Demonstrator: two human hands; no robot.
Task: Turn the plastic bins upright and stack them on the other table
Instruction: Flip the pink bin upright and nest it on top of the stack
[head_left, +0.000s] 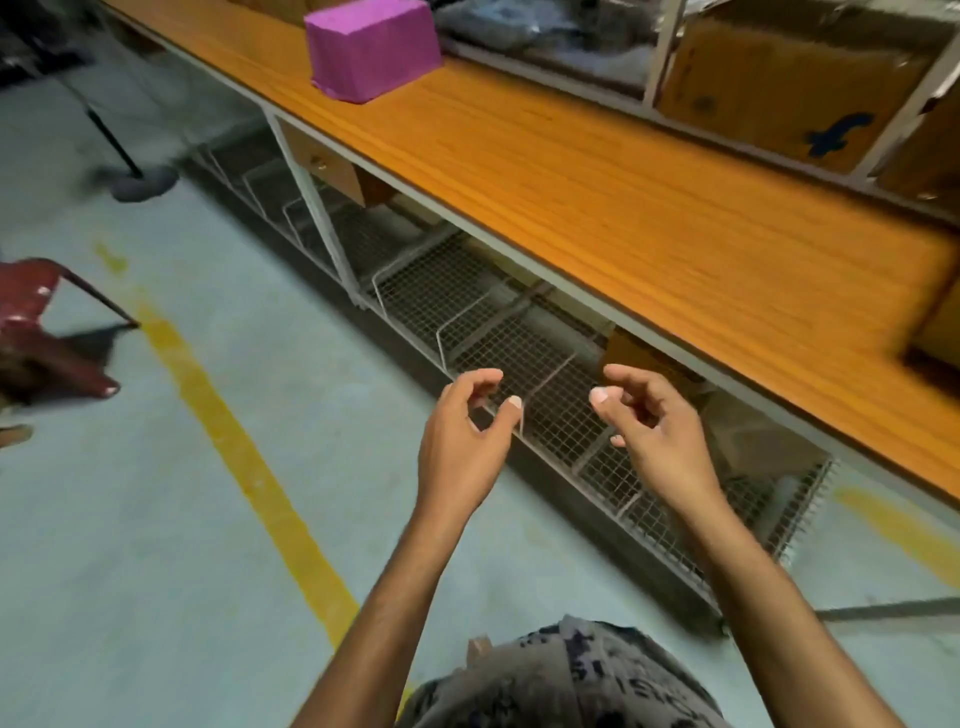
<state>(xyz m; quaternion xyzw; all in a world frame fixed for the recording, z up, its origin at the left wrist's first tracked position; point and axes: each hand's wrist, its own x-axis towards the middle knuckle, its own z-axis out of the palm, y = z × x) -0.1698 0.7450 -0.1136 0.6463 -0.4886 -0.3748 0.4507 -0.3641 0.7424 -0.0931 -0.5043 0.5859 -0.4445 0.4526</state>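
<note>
A pink plastic bin lies upside down on the long orange wooden table, at its far left end. Both of my hands hang in the air in front of the table, well short of the bin. My left hand is empty, its fingers loosely curled and apart. My right hand is empty too, fingers bent and spread. Neither hand touches anything.
Wire mesh racks run under the table. Cardboard boxes sit in shelving behind the tabletop. A dark red plastic chair stands on the floor at the left, beside a yellow floor line. A mop head rests farther back.
</note>
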